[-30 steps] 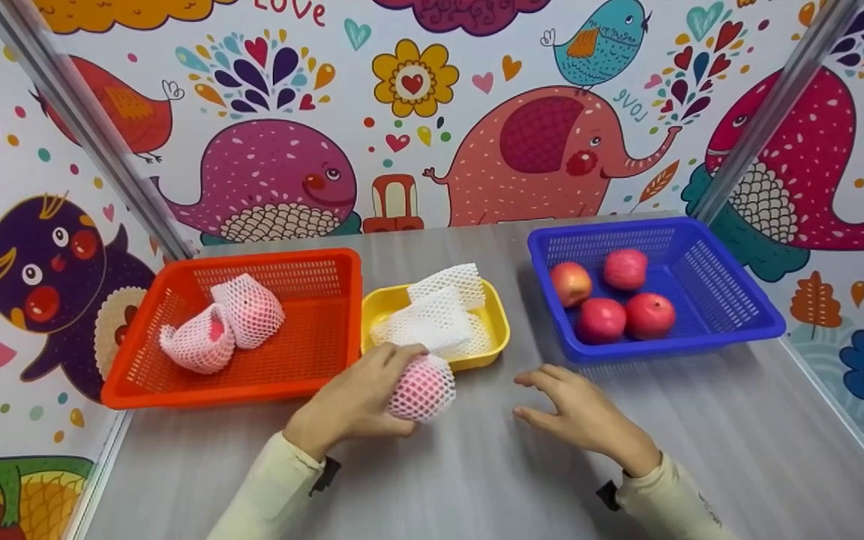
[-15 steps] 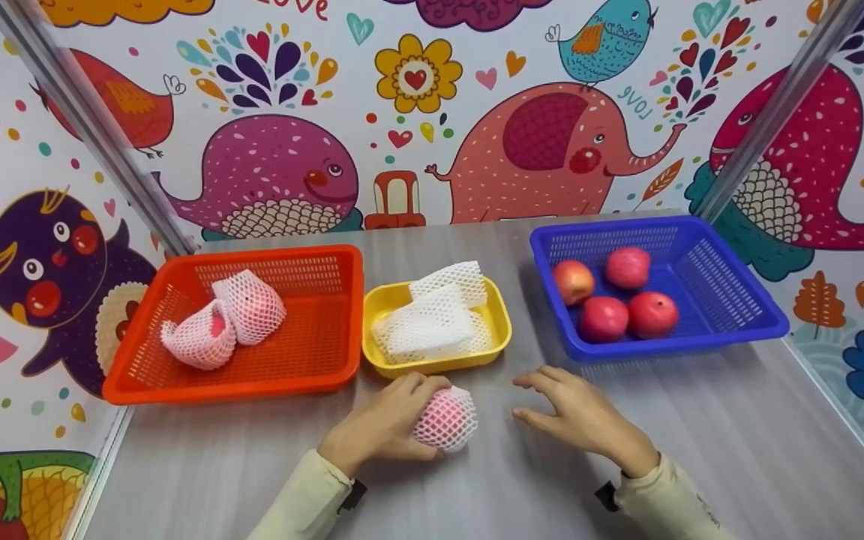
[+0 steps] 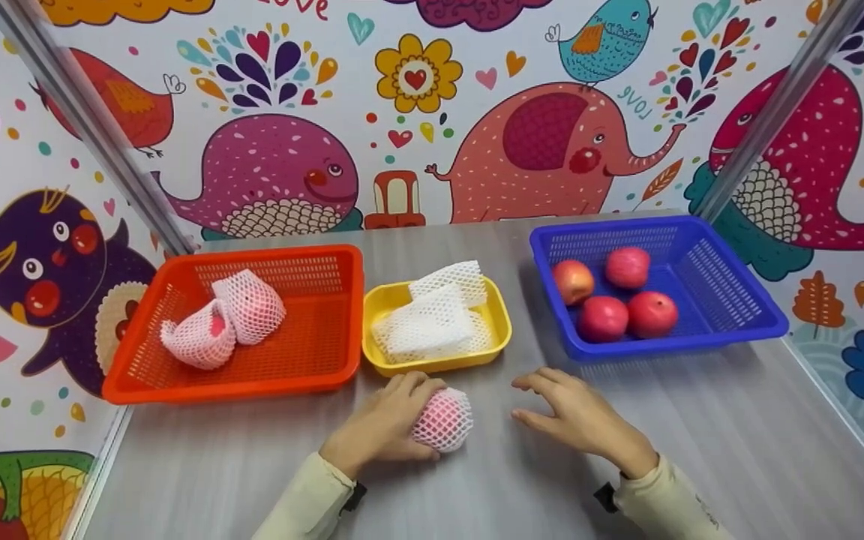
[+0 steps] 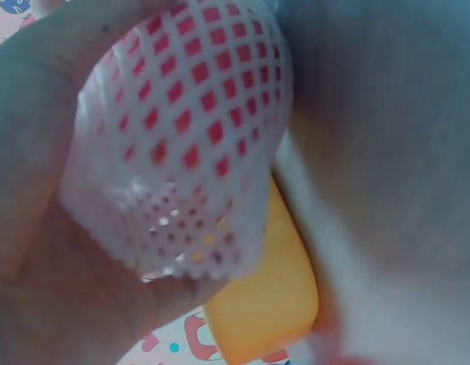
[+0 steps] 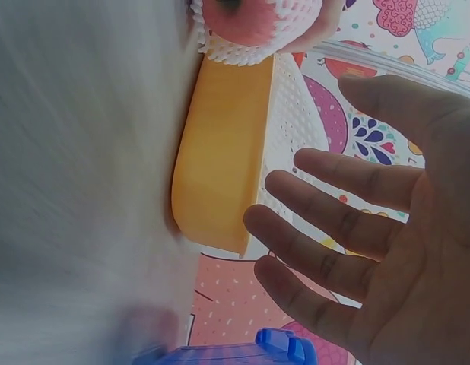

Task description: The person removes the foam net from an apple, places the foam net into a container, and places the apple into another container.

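Observation:
My left hand [image 3: 391, 421] grips a red apple [image 3: 442, 420] in a white foam net, close over the table in front of the yellow tray. In the left wrist view the net's loose end bunches past the apple [image 4: 197, 99], between thumb and fingers. The right wrist view shows the apple's bare stem end [image 5: 239, 19] at the net's opening. My right hand [image 3: 582, 416] hovers to the right of the apple, fingers spread and holding nothing. Empty white foam nets [image 3: 432, 322] lie in the yellow tray [image 3: 443, 365].
At the left stands a red basket [image 3: 304, 330] with two net-wrapped apples [image 3: 250, 306]. A blue basket [image 3: 717, 300] at the right holds several bare apples [image 3: 652, 313]. Behind the table [image 3: 507, 495] rise printed panels with metal posts [image 3: 747, 112].
My left hand has brought the netted apple rightward and nearer to me, away from the yellow tray's edge, then stayed nearly still. My right hand has hardly moved.

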`<state>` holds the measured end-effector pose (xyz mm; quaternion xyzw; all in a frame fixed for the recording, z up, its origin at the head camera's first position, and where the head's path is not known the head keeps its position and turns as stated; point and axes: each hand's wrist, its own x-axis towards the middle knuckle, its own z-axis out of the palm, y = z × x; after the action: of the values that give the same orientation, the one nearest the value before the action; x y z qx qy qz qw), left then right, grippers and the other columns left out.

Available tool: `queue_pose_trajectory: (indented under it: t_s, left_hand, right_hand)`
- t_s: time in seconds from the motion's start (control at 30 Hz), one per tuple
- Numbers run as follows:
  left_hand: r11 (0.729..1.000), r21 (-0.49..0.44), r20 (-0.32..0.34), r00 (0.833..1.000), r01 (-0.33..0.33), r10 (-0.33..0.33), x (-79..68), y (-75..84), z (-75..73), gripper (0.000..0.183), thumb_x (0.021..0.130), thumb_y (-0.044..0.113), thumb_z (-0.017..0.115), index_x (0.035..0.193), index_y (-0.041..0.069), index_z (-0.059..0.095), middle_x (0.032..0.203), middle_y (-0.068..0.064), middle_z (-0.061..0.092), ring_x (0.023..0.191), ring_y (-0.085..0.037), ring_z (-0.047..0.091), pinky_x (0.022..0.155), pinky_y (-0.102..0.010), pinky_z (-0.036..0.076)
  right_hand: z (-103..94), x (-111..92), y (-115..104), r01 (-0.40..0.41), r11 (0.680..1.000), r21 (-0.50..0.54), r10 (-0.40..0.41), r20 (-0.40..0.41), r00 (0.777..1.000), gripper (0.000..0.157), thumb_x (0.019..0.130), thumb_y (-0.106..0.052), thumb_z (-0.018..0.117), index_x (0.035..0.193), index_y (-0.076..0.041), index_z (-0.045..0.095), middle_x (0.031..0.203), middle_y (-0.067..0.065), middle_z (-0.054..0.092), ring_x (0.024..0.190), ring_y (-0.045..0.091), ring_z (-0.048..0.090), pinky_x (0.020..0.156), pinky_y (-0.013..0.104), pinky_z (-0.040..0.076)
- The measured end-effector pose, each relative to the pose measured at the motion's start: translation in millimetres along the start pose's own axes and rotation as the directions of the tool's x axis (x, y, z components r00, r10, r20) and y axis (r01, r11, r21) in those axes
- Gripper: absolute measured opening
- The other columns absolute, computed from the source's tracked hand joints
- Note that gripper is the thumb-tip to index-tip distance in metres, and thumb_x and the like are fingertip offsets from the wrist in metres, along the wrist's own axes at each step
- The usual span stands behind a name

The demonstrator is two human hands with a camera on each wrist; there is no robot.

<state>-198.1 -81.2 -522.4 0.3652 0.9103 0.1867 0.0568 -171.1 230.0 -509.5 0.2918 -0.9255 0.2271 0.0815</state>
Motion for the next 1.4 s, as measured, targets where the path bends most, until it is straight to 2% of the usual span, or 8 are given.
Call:
queue_pose_trajectory:
  t_s: [0.13,0.3,0.6,0.83,1.0,1.17,1.4]
  left_hand:
    - [0.998,0.057,-0.005,1.0,0.018,-0.018,-2.1,-1.5,-2.9,0.091,0.067,0.046,0.09,0.142,0.016,0.047,0.127,-0.006,0.052,0.116,-0.023,0.05,0.096,-0.046,0.046]
    - [0.997,0.077,-0.002,1.0,0.023,-0.023,-5.1,-3.6,-2.3,0.094,0.067,0.041,0.091,0.144,0.013,0.044,0.123,-0.007,0.056,0.112,-0.023,0.055,0.096,-0.045,0.048]
    - [1.0,0.01,-0.026,1.0,0.011,-0.011,-5.2,-3.8,-1.7,0.088,0.067,0.033,0.089,0.141,0.012,0.046,0.115,-0.005,0.055,0.1,-0.021,0.058,0.091,-0.04,0.051]
    - [0.999,-0.017,-0.075,0.996,-0.047,0.046,-3.3,0.5,-5.7,0.086,0.068,0.034,0.086,0.141,0.013,0.045,0.118,-0.005,0.056,0.103,-0.02,0.059,0.093,-0.038,0.05]
    - [0.999,-0.032,-0.046,0.998,-0.034,0.033,-2.2,2.2,-7.6,0.086,0.071,0.036,0.086,0.143,0.017,0.043,0.122,-0.003,0.055,0.107,-0.019,0.058,0.096,-0.038,0.049]
    - [0.999,-0.034,-0.04,0.999,-0.032,0.031,-1.2,3.4,-8.5,0.086,0.072,0.035,0.085,0.144,0.017,0.042,0.125,-0.004,0.055,0.109,-0.02,0.057,0.097,-0.039,0.048]
    - [0.998,-0.05,-0.032,0.999,-0.039,0.038,0.9,7.6,-9.0,0.088,0.071,0.037,0.085,0.145,0.017,0.042,0.126,-0.005,0.054,0.109,-0.019,0.057,0.096,-0.038,0.049]
  right_hand:
    - [0.9,1,-1,0.001,1.0,0.009,-0.001,0.002,1.0,0.036,0.089,-0.033,0.077,0.116,-0.01,0.069,0.103,0.002,0.068,0.092,0.014,0.062,0.077,0.038,0.054]
    - [2.6,1,-2,0.0,1.0,0.014,0.0,0.011,1.0,0.036,0.088,-0.033,0.077,0.115,-0.01,0.069,0.102,0.003,0.068,0.092,0.015,0.062,0.077,0.039,0.054]
    - [3.3,3,-4,0.01,1.0,0.022,-0.01,0.015,1.0,0.035,0.088,-0.032,0.077,0.115,-0.01,0.069,0.102,0.002,0.067,0.092,0.015,0.062,0.078,0.038,0.054]
    - [6.1,4,-6,0.014,1.0,0.003,-0.014,0.025,1.0,0.032,0.089,-0.03,0.076,0.114,-0.012,0.07,0.104,-0.002,0.067,0.093,0.014,0.063,0.078,0.038,0.054]
    - [12.9,8,-9,0.037,0.999,0.032,-0.038,0.039,0.999,0.027,0.091,-0.027,0.074,0.113,-0.011,0.07,0.103,-0.001,0.067,0.093,0.014,0.063,0.079,0.038,0.054]
    - [22.4,14,-11,0.086,0.994,0.062,-0.087,0.008,0.996,0.025,0.09,-0.023,0.076,0.11,-0.01,0.07,0.103,-0.003,0.068,0.092,0.014,0.064,0.078,0.036,0.054]
    - [34.2,22,-18,0.123,0.984,0.128,-0.125,0.008,0.992,0.031,0.09,-0.021,0.075,0.117,-0.01,0.067,0.103,0.003,0.068,0.09,0.02,0.066,0.077,0.035,0.055]
